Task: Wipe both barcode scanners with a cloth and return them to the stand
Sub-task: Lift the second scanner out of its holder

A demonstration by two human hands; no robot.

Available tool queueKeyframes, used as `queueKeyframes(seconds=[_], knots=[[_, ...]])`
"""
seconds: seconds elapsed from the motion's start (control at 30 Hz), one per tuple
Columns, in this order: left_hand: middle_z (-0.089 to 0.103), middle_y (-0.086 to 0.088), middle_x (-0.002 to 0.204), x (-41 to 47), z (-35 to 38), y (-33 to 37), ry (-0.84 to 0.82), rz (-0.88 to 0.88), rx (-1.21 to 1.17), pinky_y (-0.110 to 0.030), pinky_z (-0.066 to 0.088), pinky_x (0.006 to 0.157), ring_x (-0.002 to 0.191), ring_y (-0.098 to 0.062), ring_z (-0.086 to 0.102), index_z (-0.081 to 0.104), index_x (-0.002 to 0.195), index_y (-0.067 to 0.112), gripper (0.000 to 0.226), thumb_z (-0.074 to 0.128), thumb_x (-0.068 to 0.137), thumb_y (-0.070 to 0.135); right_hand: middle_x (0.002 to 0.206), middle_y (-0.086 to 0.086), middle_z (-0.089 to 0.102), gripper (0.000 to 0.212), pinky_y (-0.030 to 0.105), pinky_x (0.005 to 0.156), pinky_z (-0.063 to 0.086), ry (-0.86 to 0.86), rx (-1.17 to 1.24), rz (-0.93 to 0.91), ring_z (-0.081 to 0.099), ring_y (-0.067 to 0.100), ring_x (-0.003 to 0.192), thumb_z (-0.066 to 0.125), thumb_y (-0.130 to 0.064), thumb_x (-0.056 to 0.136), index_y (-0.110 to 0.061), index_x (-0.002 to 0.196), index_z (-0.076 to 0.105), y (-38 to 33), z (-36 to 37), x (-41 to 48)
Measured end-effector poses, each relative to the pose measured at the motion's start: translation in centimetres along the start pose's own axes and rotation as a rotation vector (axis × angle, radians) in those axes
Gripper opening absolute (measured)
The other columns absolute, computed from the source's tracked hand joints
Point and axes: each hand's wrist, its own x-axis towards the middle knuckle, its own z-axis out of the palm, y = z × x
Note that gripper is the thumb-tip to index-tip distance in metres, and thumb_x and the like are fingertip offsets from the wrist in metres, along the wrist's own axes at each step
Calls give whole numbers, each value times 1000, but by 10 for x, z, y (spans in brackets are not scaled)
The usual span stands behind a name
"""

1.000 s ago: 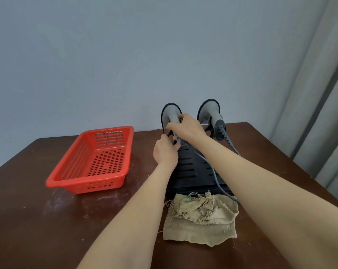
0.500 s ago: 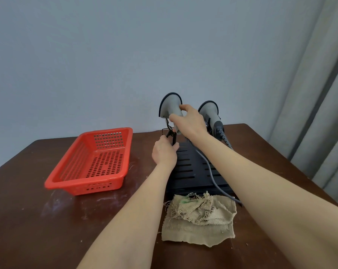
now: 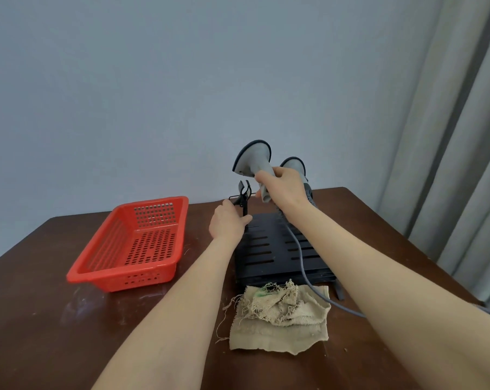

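Observation:
My right hand (image 3: 283,187) grips the handle of a grey barcode scanner (image 3: 253,160) and holds it in the air above the black slotted stand (image 3: 277,249). Its grey cable (image 3: 303,266) trails down across the stand. The empty left clip (image 3: 244,192) of the stand sticks up, and my left hand (image 3: 228,220) holds its post. The second grey scanner (image 3: 294,166) sits in the stand behind my right hand, mostly hidden. A frayed beige cloth (image 3: 280,316) lies crumpled on the table in front of the stand.
A red perforated plastic basket (image 3: 134,243) stands on the dark wooden table (image 3: 41,319), left of the stand. A pale wall is behind, and grey curtains (image 3: 463,164) hang at the right past the table's edge.
My right hand has lifted the left scanner up out of its clip, leaving the clip bare. My left hand stayed on the clip's post.

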Motion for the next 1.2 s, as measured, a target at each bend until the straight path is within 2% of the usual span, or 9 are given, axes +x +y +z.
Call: queueKeyframes(seconds=[0.1, 0.3, 0.4, 0.57, 0.7, 0.83, 1.03, 1.13, 1.2], knots=[[58, -12, 116, -1, -4, 1, -25, 10, 0, -34, 41, 67, 104, -29, 56, 48, 118, 6, 49, 65, 83, 37, 68, 20, 65, 14, 23, 51, 39, -15, 34, 2, 50, 18, 56, 58, -18, 81, -4, 83, 60, -1, -10, -9], [56, -16, 120, -10, -18, 3, -75, -26, 0, -38, 46, 78, 108, -32, 54, 46, 119, 3, 41, 59, 87, 26, 60, 5, 69, 28, 33, 64, 44, -12, 77, 8, 56, 20, 67, 57, -19, 83, 7, 94, 63, -1, -28, -22], [57, -16, 118, -14, -27, 4, -64, -54, -32, -39, 48, 80, 105, -33, 56, 48, 116, 1, 33, 53, 88, 19, 61, 6, 69, 27, 33, 65, 45, -17, 96, 6, 58, 20, 71, 57, -18, 84, 4, 97, 63, -4, -35, -30], [58, -11, 119, -29, -46, 13, 84, 9, -121, -36, 45, 78, 108, -31, 55, 42, 127, 7, 40, 50, 90, 19, 65, 7, 70, 10, 34, 67, 46, -59, 137, -23, 60, 23, 72, 55, -16, 86, -11, 88, 63, -11, -49, -46], [69, -5, 95, -51, -57, 31, 27, 128, -476, -37, 54, 77, 90, -22, 65, 60, 101, 15, 23, 45, 93, 30, 70, 9, 72, 13, 35, 70, 48, -109, 162, -56, 62, 23, 76, 53, -16, 89, -12, 95, 63, -13, -62, -58], [72, -8, 94, -80, -65, 51, -239, 101, -899, -35, 57, 75, 87, -20, 69, 61, 107, 11, 37, 39, 98, 39, 71, 10, 72, 15, 33, 68, 48, -173, 163, -83, 59, 18, 67, 51, -14, 89, -8, 93, 64, -10, -74, -69], [70, -11, 103, -94, -68, 60, -459, -39, -1216, -34, 54, 83, 94, -20, 69, 60, 106, 10, 42, 45, 95, 48, 80, 14, 73, 30, 28, 58, 48, -268, 182, -29, 57, 16, 63, 53, -19, 79, -5, 104, 62, 8, -87, -78], [71, -9, 96, -102, -63, 65, -469, -119, -1294, -27, 55, 74, 89, -18, 69, 62, 99, 10, 35, 51, 94, 43, 79, 10, 73, 16, 28, 56, 51, -316, 202, 9, 58, 18, 64, 50, -4, 86, -9, 100, 56, 11, -89, -79], [71, -9, 96, -106, -59, 66, -445, -155, -1330, -28, 55, 75, 89, -18, 68, 63, 100, 10, 29, 55, 93, 37, 77, 6, 72, 12, 27, 53, 51, -344, 203, 46, 59, 18, 62, 50, -2, 89, -10, 97, 52, 11, -89, -78]])
